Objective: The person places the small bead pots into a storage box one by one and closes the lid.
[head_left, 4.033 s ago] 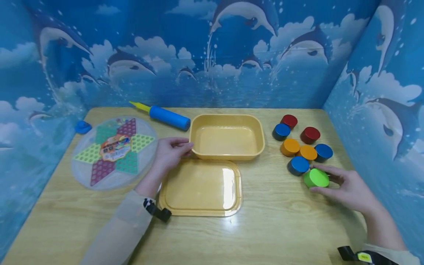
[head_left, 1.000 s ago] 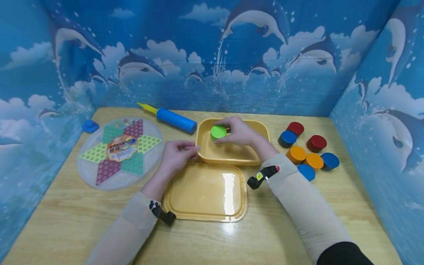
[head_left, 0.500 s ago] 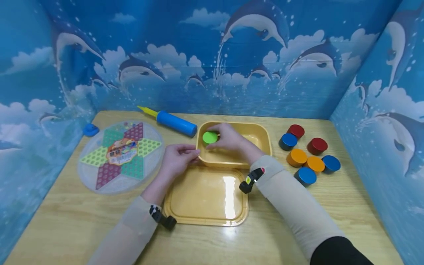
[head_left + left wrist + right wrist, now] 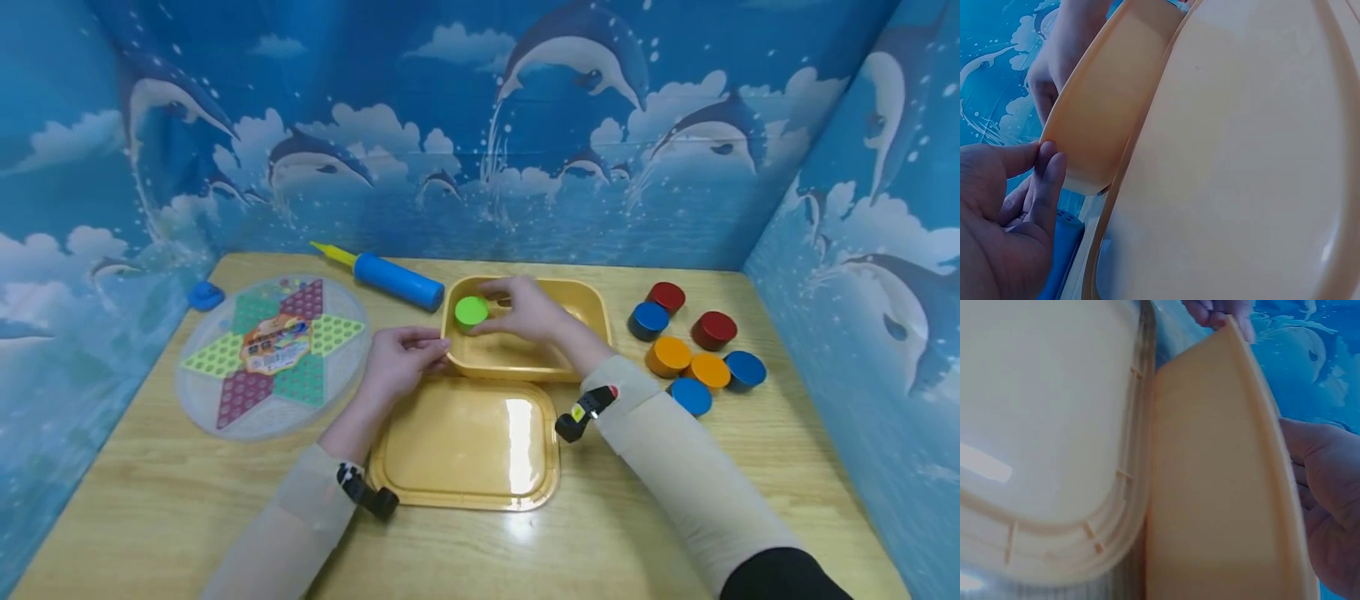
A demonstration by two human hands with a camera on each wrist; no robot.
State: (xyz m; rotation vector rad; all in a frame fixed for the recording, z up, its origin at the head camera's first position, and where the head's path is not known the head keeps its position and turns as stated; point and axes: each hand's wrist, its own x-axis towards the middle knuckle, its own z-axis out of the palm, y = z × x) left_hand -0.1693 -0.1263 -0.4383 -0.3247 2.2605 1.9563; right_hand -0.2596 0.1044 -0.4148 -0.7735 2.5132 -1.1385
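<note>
A yellow plastic box (image 4: pixel 525 367) stands at the middle of the table. My left hand (image 4: pixel 405 360) pinches its near left corner; in the left wrist view the thumb and fingertips meet at the rim (image 4: pixel 1060 115). Inside the box, by the left wall, sits a bright green round block (image 4: pixel 472 312). My right hand (image 4: pixel 528 312) is in the box just right of that block, thumb and fingers spread and slightly back from its side. In the right wrist view the box wall (image 4: pixel 1222 469) hides the right fingertips and the block.
The box's lid (image 4: pixel 465 442) lies just in front of it. At right sit several red, blue and orange round blocks (image 4: pixel 670 357). A star-patterned round game board (image 4: pixel 273 358), a blue hand pump (image 4: pixel 397 280) and a small blue object (image 4: pixel 206 296) are at left.
My right hand carried the green block from the group at right into the box's left end. Since half a second ago its fingers have loosened and drawn back rightward. My left hand stays at the corner.
</note>
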